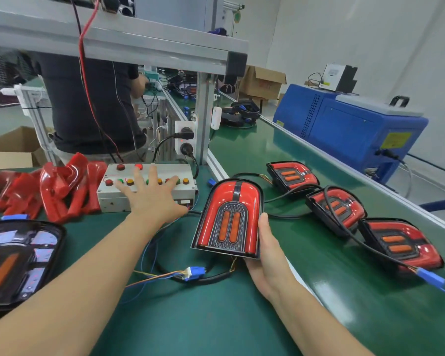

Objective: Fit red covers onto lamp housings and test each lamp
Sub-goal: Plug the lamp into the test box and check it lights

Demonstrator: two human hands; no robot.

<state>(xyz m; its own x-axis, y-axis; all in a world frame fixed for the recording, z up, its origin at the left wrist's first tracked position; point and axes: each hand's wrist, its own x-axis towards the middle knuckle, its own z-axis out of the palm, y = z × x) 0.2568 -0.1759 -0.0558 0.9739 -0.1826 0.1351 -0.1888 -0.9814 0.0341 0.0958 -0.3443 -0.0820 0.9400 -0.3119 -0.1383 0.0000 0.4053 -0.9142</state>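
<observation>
Right hand (pixel 266 255) grasps the covered lamp (pixel 229 217); left hand (pixel 149 199), fingers spread, presses the button box (pixel 113 194) beside it. A tugged cable (pixel 211 277) could unplug.

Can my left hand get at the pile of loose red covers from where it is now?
Probably yes. The left hand lies spread over the button box, and the red covers sit right beside that box on its left, with nothing between them.

Covered lamp (pixel 228 219) tilted upright, 3 lamps (pixel 335 208) flat, loose covers (pixel 54 191) piled
</observation>
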